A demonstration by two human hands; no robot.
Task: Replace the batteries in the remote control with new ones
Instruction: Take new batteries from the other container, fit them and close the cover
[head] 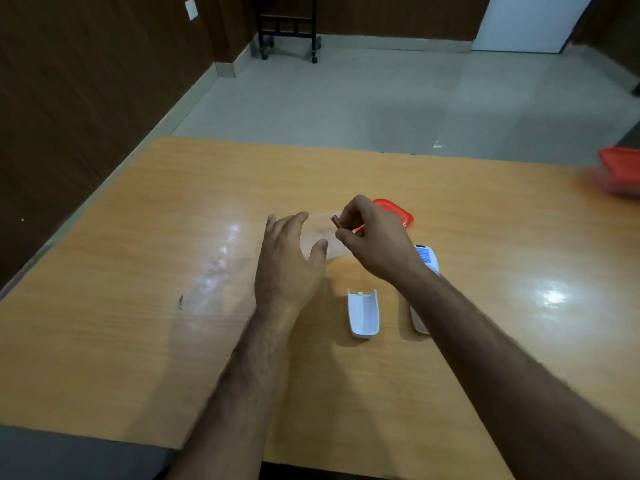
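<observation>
My right hand (372,237) pinches a small dark reddish battery (336,221) above a clear plastic container (320,237) on the wooden table (138,271). My left hand (289,261) curves around the container's left side with its fingers spread; whether it touches the container I cannot tell. The white remote control (428,261) lies face down under my right forearm, mostly hidden. Its white battery cover (363,313) lies apart, hollow side up, to the left of the remote.
A red lid (398,211) lies just behind my right hand. A second red-lidded container (620,171) sits blurred at the table's far right edge. Beyond the table's far edge is tiled floor with a black wheeled frame (289,29).
</observation>
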